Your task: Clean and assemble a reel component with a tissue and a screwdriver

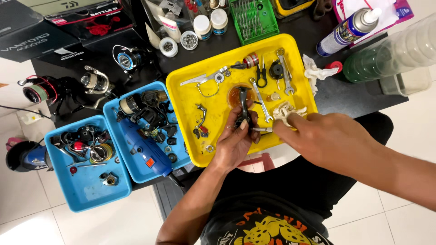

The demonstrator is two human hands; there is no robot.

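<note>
Two dark flat cartons (pixel 68 22) with pale and red lettering lie at the black desk's (pixel 336 95) far left corner, beyond two blue plastic trays (pixel 86 190). Over the yellow plastic tray (pixel 190 90), the left hand (pixel 236 140) has its fingers clamped on a dark metal reel part (pixel 243 106). The right hand (pixel 322 136) pinches a thin metal tool (pixel 261 129) against it. A white labelled spray can (pixel 347 29) lies far right.

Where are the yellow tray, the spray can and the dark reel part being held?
yellow tray (pixel 190 97), head view, bare floor of the tray.
spray can (pixel 349 29), head view, middle of its body.
dark reel part (pixel 244 109), head view, its stem above the left hand's fingers.
</note>
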